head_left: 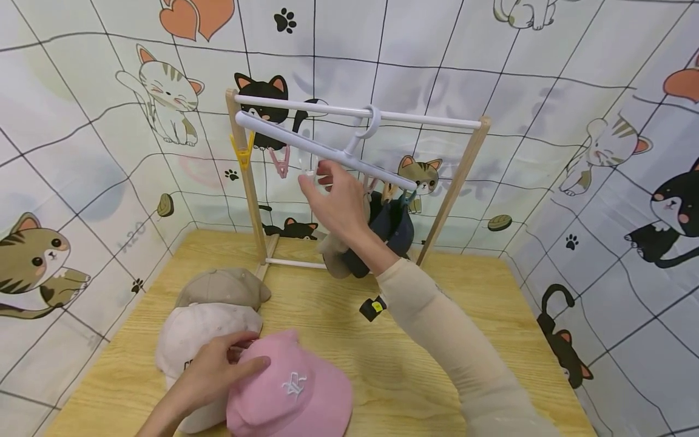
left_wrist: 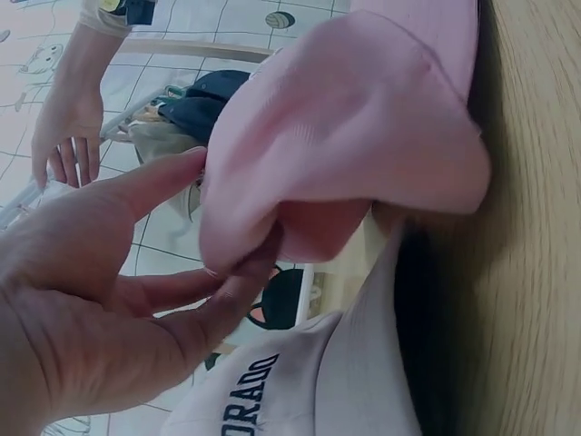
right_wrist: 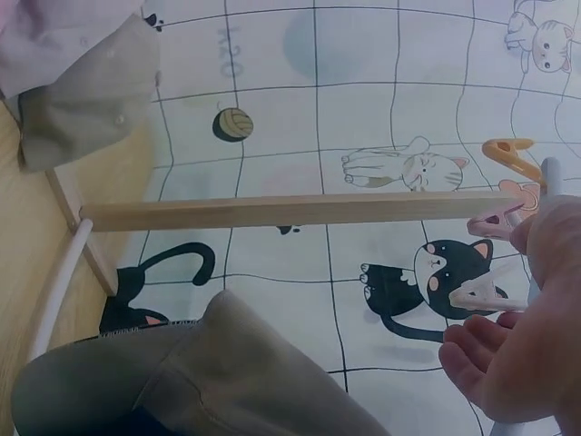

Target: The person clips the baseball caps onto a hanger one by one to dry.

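Head view, left grip (head_left: pixel 215 369) pinching cloth cap (head_left: pixel 289 382), right grip (head_left: pixel 341 200) unclear beside translucent clip (right_wrist: pixel 478 292)

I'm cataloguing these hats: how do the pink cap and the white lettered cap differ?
The pink baseball cap bears a white emblem; the white baseball cap bears dark lettering. The left hand grips the pink baseball cap's edge but not the white baseball cap. Both are baseball caps.
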A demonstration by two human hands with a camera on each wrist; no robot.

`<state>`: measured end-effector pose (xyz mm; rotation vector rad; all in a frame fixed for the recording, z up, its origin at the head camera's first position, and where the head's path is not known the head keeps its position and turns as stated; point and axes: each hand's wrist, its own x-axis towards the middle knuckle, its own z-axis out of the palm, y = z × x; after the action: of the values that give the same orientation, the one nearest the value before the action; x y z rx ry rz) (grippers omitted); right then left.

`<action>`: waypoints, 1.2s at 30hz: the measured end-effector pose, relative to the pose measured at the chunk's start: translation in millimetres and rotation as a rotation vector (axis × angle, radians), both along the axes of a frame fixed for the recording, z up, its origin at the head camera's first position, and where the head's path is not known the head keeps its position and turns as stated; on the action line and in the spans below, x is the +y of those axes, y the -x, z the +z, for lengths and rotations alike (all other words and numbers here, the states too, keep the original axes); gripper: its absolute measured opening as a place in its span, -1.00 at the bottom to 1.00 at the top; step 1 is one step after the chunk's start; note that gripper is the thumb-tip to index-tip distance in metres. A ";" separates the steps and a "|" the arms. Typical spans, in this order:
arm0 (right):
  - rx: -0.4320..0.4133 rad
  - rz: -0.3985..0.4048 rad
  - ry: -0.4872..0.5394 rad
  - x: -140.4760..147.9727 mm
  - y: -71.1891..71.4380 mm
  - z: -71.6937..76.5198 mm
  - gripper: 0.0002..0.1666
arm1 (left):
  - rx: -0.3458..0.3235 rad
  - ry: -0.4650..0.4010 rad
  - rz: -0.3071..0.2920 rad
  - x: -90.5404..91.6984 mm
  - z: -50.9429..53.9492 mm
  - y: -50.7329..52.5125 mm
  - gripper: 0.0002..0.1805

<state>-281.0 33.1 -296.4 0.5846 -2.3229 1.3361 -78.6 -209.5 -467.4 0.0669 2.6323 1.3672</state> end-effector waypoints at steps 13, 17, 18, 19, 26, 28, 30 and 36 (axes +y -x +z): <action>-0.059 -0.058 0.121 -14.5 3.9 4.3 -0.47 | -0.158 -0.347 -0.043 5.2 -5.3 9.5 -0.39; -0.061 -0.079 0.163 -19.1 5.6 5.2 -0.52 | -0.134 -0.357 -0.076 7.0 -7.2 13.1 -0.52; -0.066 -0.082 0.178 -20.4 6.0 5.6 -0.52 | -0.125 -0.352 -0.081 7.6 -7.6 13.8 -0.55; -0.072 -0.086 0.194 -21.5 6.0 6.2 -0.53 | -0.120 -0.345 -0.081 8.1 -8.0 14.4 -0.57; -0.128 -0.079 0.337 -26.7 4.1 11.7 -0.55 | -0.155 -0.331 -0.065 10.0 -10.6 21.4 -0.58; -0.132 -0.068 0.362 -27.6 3.4 12.7 -0.55 | -0.175 -0.332 -0.057 9.7 -11.3 23.8 -0.58; -0.138 -0.060 0.378 -28.4 3.1 13.3 -0.54 | -0.192 -0.332 -0.053 8.7 -12.1 26.2 -0.57; -0.137 -0.037 0.409 -30.4 3.2 13.9 -0.54 | -0.223 -0.333 -0.047 5.6 -14.1 31.2 -0.50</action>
<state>-284.2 2.6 -282.4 0.3276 -2.0571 1.8154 -109.9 -203.9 -481.5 0.0167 2.1914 1.6754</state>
